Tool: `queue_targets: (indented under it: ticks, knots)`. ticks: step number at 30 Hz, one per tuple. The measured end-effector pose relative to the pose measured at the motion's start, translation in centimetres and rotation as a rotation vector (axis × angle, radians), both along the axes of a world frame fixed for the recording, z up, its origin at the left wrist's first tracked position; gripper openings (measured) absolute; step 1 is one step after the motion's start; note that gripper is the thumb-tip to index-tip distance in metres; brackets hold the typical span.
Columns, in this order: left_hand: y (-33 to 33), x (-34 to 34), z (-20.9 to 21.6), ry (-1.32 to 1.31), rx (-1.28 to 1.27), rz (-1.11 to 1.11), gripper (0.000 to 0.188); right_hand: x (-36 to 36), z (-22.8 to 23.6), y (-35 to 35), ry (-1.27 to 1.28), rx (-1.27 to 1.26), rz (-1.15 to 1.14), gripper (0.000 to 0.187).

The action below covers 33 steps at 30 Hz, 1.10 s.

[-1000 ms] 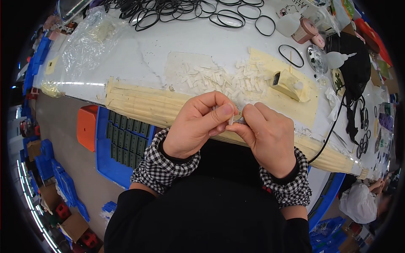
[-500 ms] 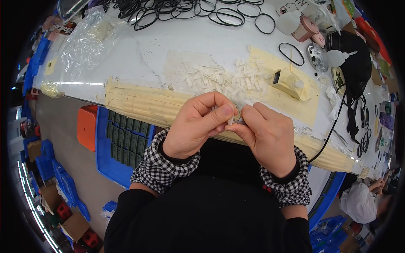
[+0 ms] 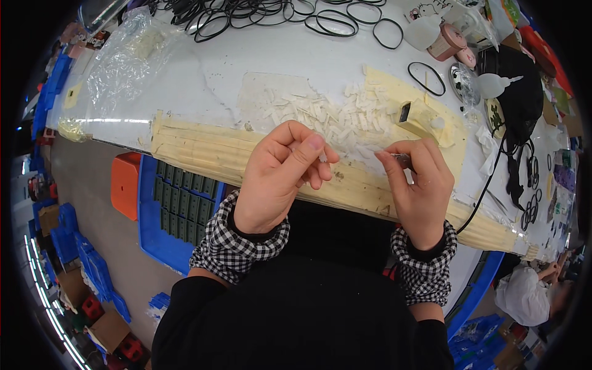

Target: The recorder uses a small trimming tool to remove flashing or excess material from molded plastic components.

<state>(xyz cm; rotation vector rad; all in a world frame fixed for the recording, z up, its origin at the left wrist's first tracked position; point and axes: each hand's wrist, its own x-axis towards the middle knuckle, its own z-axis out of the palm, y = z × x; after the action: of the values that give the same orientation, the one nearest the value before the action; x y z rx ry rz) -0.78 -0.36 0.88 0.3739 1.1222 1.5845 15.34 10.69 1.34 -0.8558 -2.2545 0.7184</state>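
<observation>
The white piece (image 3: 322, 158) pinched by the left hand (image 3: 277, 176), or the grey piece (image 3: 404, 160) by the separated right hand (image 3: 424, 188), could have been dropped through slackened grip.

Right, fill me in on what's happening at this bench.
A person's left hand holds a small white piece; their right hand, apart from it, pinches a small greyish thing too hidden to identify. Both hover over the table's taped edge, with loose white strips lying just beyond.
</observation>
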Motion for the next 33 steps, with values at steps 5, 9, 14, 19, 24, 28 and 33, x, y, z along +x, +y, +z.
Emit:
queue_targets:
  ticks: [5, 9, 14, 19, 24, 28, 33]
  knots:
    - [0.0, -0.8, -0.7, -0.111, 0.133, -0.011, 0.017, 0.2, -0.2, -0.4, -0.149, 0.026, 0.056, 0.014]
    - [-0.1, -0.8, -0.9, -0.175, 0.164, -0.014, 0.020, -0.7, -0.7, -0.6, -0.205, 0.084, 0.055, 0.014]
    - [-0.3, -0.7, -1.0, -0.122, 0.131, 0.014, 0.023, -1.0, -0.7, -0.5, -0.276, 0.071, 0.066, 0.018]
    - [0.2, 0.0, -0.4, -0.095, 0.092, -0.043, 0.026, -0.9, 0.3, -0.3, -0.124, -0.047, 0.084, 0.017]
    - [0.3, 0.0, -0.1, -0.064, 0.088, -0.033, 0.028, -0.9, 0.0, -0.1, -0.135, 0.000, 0.093, 0.015]
    - [0.1, -0.4, -0.6, -0.119, 0.107, 0.005, 0.026, -1.2, -0.7, -0.3, -0.236, 0.090, 0.109, 0.018]
    - [0.0, -0.4, -0.6, -0.121, 0.105, 0.008, 0.025, -1.4, -0.9, -0.2, -0.271, 0.129, 0.097, 0.022]
